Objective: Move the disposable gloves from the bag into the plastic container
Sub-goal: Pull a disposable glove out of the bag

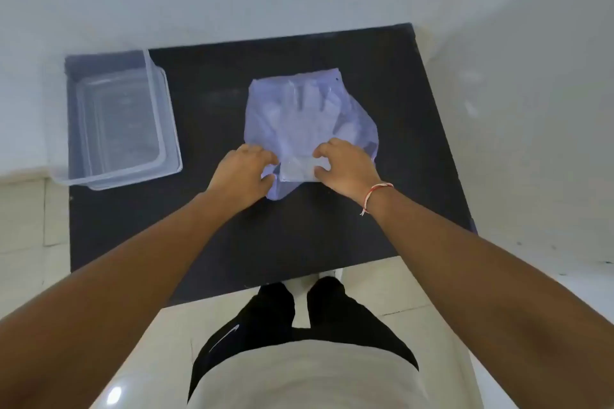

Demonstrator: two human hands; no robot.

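Note:
A pale purple translucent bag (pixel 262 116) lies in the middle of a black table (pixel 212 226). Clear disposable gloves (pixel 305 119) show through the bag, fingers pointing away from me. Their cuff ends (pixel 297 169) stick out of the bag's near opening. My left hand (pixel 244 173) pinches the bag's near left edge. My right hand (pixel 345 166) grips the near right side at the glove cuffs; whether it holds the bag, the gloves or both is unclear. A clear rectangular plastic container (pixel 172 143) stands at the table's left edge with nothing in it.
White walls rise behind and to the right of the table. The container overhangs the table's left edge slightly. Pale floor tiles and my legs in black trousers lie below the table's near edge.

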